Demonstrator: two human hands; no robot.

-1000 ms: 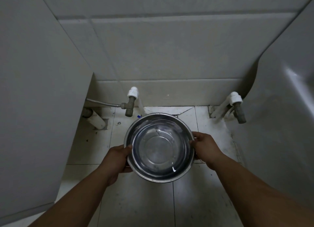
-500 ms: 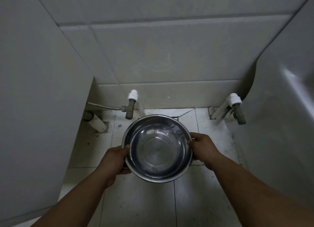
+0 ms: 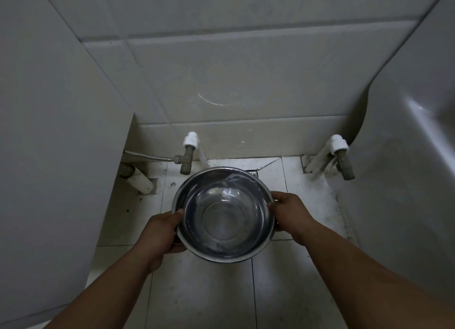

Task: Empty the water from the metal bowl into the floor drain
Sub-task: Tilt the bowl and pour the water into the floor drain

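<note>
Water sits shallow in the metal bowl [image 3: 224, 214], which hangs in the air above the tiled floor [image 3: 202, 291], gripped at opposite sides of its rim. The left hand [image 3: 161, 232] curls round the left edge with the thumb hooked over the lip and the fingers hidden underneath; the right hand [image 3: 289, 211] clasps the right edge the same way, thumb on top. The far rim looks dipped a little lower than the near one, and the water seems to gather toward that far side, so the pouring step appears to be just starting rather than done: no stream over the lip can be made out. The floor drain [image 3: 253, 172] shows only as a dark corner peeking past the far rim, the rest hidden beneath the bowl. My reading is that the next move calls for tipping the far edge down further while both grips hold firm, keeping the lip over that dark opening so the flow lands in it and not on the tiles around it. The floor is pale tile with dark grout lines and grime near the wall. Two white-capped pipe fittings rise from the back edge, the left valve [image 3: 187, 154] joined to a braided hose [image 3: 147, 156], the right valve [image 3: 341, 156] near a grey curved fixture [image 3: 406, 181]. A flat grey panel [image 3: 56, 144] closes the left side, and a tiled wall [image 3: 234, 70] stands behind.
</note>
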